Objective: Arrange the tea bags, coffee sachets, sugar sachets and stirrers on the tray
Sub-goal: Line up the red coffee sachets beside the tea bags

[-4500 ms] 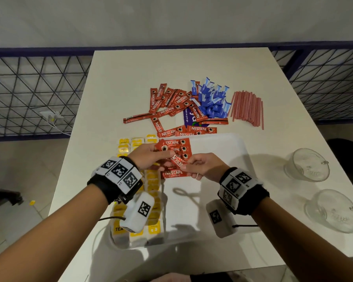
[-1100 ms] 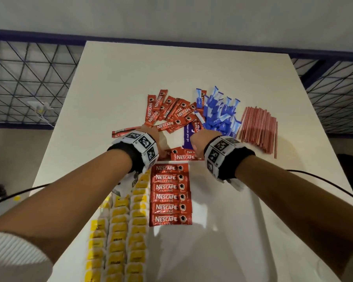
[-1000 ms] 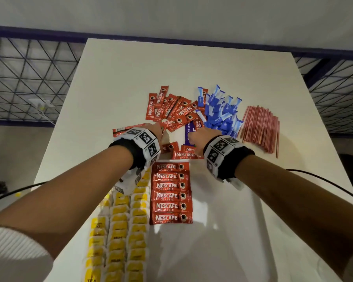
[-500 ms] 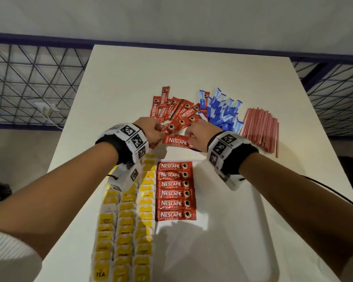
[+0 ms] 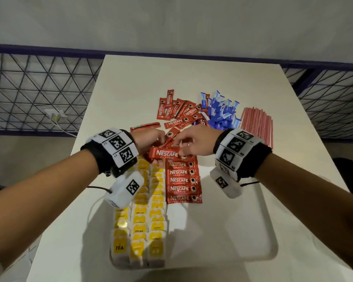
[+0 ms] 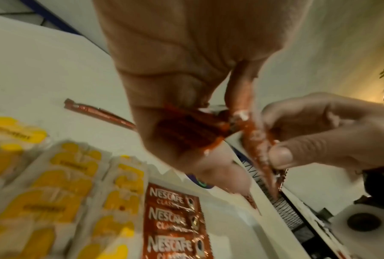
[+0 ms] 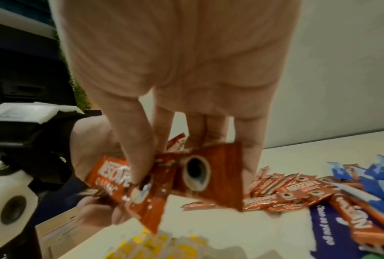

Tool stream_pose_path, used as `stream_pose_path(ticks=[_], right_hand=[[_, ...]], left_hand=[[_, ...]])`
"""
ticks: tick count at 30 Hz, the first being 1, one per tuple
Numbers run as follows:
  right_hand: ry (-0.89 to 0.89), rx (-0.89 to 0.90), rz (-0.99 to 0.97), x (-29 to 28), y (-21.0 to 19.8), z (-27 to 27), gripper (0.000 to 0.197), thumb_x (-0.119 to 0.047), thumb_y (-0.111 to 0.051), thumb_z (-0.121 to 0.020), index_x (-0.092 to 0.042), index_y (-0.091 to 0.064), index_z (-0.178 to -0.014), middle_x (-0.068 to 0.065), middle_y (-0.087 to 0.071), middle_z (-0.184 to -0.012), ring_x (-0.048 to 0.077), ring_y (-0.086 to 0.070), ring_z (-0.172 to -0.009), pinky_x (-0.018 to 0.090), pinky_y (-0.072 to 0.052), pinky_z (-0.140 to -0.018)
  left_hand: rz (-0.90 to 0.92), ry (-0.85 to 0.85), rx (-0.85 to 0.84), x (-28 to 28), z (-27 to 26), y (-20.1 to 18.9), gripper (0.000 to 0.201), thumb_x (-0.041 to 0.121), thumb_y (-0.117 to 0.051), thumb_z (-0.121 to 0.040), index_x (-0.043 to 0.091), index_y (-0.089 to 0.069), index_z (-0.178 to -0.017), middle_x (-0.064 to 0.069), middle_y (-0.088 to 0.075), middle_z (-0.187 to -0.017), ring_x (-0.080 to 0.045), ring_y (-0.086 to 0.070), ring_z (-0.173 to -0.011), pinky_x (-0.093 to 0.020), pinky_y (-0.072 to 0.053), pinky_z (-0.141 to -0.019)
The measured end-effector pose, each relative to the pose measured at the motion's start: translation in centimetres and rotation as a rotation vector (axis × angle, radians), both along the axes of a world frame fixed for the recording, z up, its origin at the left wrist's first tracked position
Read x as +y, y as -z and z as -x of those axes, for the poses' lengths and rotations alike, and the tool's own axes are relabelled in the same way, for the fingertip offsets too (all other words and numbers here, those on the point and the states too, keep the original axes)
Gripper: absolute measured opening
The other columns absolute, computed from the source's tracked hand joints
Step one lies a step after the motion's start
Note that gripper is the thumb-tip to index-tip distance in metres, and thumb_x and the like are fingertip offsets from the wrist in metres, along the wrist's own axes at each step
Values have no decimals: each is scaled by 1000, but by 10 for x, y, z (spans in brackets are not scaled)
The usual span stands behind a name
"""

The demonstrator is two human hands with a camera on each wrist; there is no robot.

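Red foil caught my eye first: a Nescafé Classic coffee sachet (image 5: 165, 154) was held level between both hands, its long axis running left to right, just above the far end of the row of coffee sachets (image 5: 182, 181) already laid on the white tray (image 5: 259, 237). My left hand (image 5: 149, 139) pinched its left end and seemed to hold a few more sachets, while my right hand (image 5: 194, 142) had thumb and fingers closed on the right end, near the printed cup. That row lay directly below and toward me, each sachet crosswise in the same direction, so I judged the held one needed only lowering, parallel, against the farthest sachet. Both hands sat equally close to that spot. The sachet looked flat, glossy, slightly crinkled and light. Yellow tea bags (image 5: 140, 220) filled columns at the left of the tray, touching the red row. Beyond the tray on the table (image 5: 130, 84) waited the loose coffee sachets (image 5: 176, 112), blue sugar sachets (image 5: 222, 113) and red stirrers (image 5: 256, 124), not yet arranged.
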State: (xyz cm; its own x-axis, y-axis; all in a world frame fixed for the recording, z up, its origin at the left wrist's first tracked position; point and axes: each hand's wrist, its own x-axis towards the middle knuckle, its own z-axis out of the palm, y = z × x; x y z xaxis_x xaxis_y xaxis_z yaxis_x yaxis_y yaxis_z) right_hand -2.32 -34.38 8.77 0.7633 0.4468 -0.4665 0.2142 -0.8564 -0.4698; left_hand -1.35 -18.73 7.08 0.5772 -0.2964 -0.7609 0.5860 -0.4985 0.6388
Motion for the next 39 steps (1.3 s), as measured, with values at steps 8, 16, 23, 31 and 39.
stream_pose_path(ticks=[8, 16, 23, 31, 39], right_hand=[[110, 5, -188, 24, 13, 34, 27, -22, -66, -83, -9, -66, -107, -4, -61, -83, 7, -51, -74, 17, -38, -66], [462, 340, -392, 10, 28, 70, 32, -12, -60, -88, -7, -55, -119, 0, -62, -78, 5, -55, -48, 14, -46, -48], [464, 362, -394, -2, 42, 99, 11, -15, -65, -84, -16, -62, -73, 4, -64, -68, 7, -53, -46, 16, -41, -43], [646, 475, -514, -25, 44, 116, 9, -11, -53, -92, -4, -56, -90, 5, -56, -73, 14, -52, -63, 20, -46, -57], [633, 513, -409, -51, 66, 138, 8, -7, -59, -87, -9, -58, -80, 7, -62, -74, 14, -55, -57, 20, -49, -56]], left_hand=[[76, 281, -119, 18, 49, 2, 41, 55, -48, -85, 16, -55, -77, 4, -57, -54, -3, -42, -32, -13, -34, -34], [8, 225, -189, 52, 66, 29, 16, 18, -63, -86, 15, -53, -74, 11, -45, -39, -2, -37, -32, -13, -34, -36], [55, 170, -275, 34, 77, 30, 28, 28, -66, -83, 19, -51, -61, 9, -43, -40, -2, -34, -30, -12, -28, -33], [-7, 113, -375, 19, 93, 45, 21, 24, -67, -83, 25, -56, -65, 17, -50, -46, 2, -44, -41, -12, -32, -43], [-258, 361, -414, 3, 123, 49, 15, 38, -65, -83, 26, -65, -90, 11, -57, -74, -12, -54, -81, -12, -38, -62]])
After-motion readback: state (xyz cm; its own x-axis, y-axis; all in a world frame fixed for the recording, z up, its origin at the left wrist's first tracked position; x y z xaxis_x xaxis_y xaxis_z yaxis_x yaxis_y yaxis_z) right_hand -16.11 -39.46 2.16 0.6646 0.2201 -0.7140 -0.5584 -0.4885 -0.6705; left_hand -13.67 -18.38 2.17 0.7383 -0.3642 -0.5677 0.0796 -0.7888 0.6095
